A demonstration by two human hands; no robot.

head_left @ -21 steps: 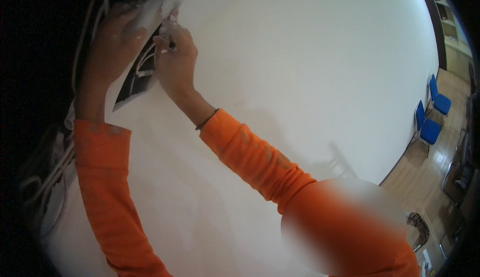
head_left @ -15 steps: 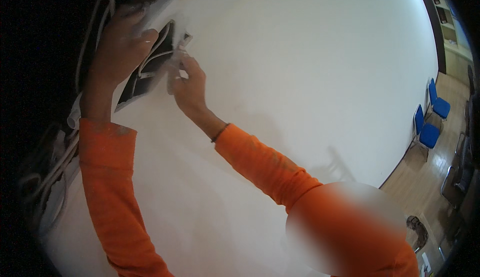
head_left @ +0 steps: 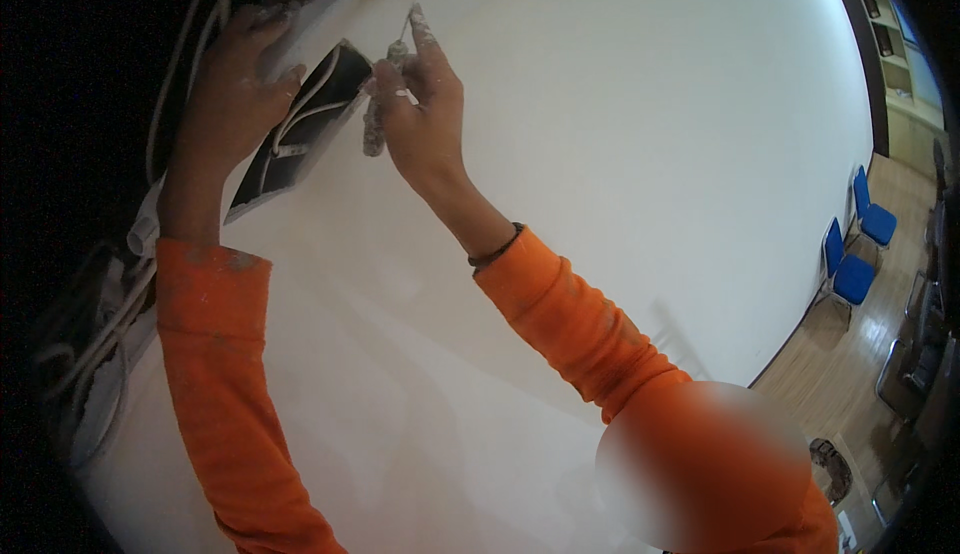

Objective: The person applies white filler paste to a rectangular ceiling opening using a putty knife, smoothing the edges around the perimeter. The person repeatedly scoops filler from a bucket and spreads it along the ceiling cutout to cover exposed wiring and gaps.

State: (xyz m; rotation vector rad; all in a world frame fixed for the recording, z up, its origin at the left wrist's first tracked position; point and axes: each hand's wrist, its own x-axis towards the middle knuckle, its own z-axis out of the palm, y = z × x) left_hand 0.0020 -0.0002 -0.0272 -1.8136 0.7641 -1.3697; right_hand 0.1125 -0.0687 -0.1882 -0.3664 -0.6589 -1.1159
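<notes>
My left hand is closed round the edge strip of a white panel, between its outer edge and a cut rectangular opening. Its fingertips are dusty with white powder. In my right hand is a hand tool with a handle crusted in plaster and a thin metal shank; its working end cannot be made out. My index finger stretches along the shank, just right of the opening's upper corner. Pale cables show inside the dark opening.
Cables and a pale pipe run along the dark space at left. Blue chairs stand on the wooden floor at right, with shelves behind. A blurred round patch covers part of my right upper arm.
My right hand has moved up and right from the opening's edge, and the crusted tool now shows clearly in it. My left hand keeps its place on the panel strip.
</notes>
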